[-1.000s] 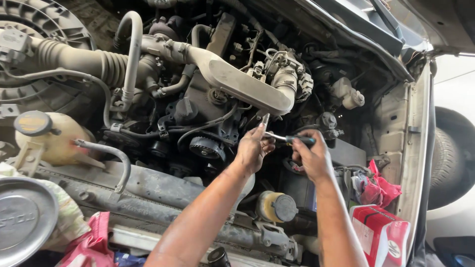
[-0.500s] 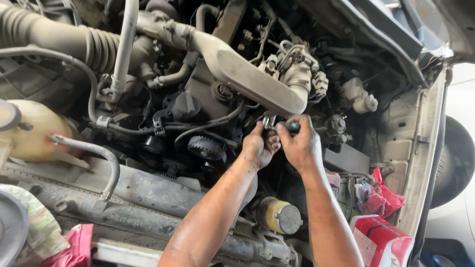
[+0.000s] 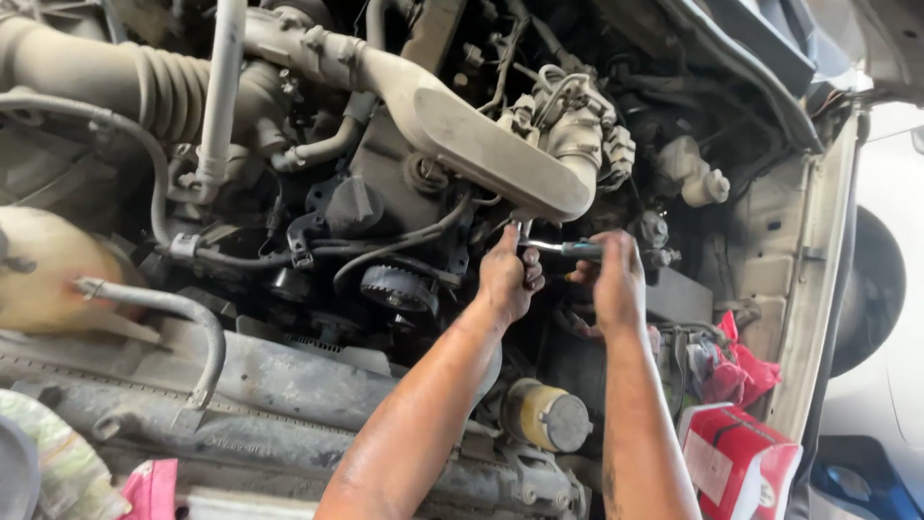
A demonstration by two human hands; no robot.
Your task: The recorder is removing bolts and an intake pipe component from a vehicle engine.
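Observation:
Both my arms reach into a dusty engine bay. A metal ratchet wrench (image 3: pixel 555 248) lies roughly level between my hands, just under the large grey intake duct (image 3: pixel 481 144). My left hand (image 3: pixel 508 274) grips the wrench's head end, where it meets the engine below the duct. Around the handle end, my right hand (image 3: pixel 616 279) is closed. What the wrench head sits on is hidden by my left hand. A toothed pulley (image 3: pixel 397 286) sits just left of my left hand.
A ribbed air hose (image 3: pixel 144 87) and a pale coolant tank (image 3: pixel 48 270) are at the left. Below my arms is a yellowish filter canister (image 3: pixel 549 416). Red rags (image 3: pixel 736 371) and a red-and-white carton (image 3: pixel 736 462) lie at the right, by the fender (image 3: pixel 818 289).
The view has shifted closer and to the right. The wrench handle swung right then left and is now out to the right again, my right hand moving with it; my left hand stays at the head.

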